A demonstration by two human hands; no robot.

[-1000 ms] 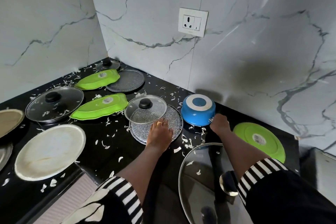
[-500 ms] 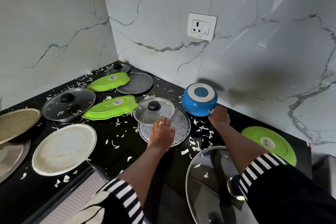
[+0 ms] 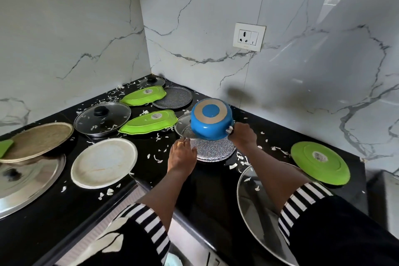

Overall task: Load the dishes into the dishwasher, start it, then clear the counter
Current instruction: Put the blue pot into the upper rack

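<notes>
My right hand [image 3: 243,137] grips the handle of an upside-down blue pot [image 3: 210,121] and holds it in the air above a small glass lid [image 3: 183,128]. That lid lies on a speckled grey plate [image 3: 216,150]. My left hand [image 3: 182,153] rests at the plate's near left edge, fingers at the lid's rim; whether they grip it I cannot tell. Two green leaf-shaped trays [image 3: 149,123] [image 3: 143,95] lie upside down further left on the black counter [image 3: 151,170].
A black-knobbed glass lid [image 3: 102,119], a white plate [image 3: 104,163], a tan plate [image 3: 37,141], a steel lid [image 3: 28,181], another speckled plate [image 3: 172,99], a green round plate [image 3: 319,162] and a large glass lid [image 3: 259,211] lie around. White scraps litter the counter.
My right hand lifted the blue pot off the counter and swung it left over the small glass lid. The left hand stayed at the speckled plate. The view shifted.
</notes>
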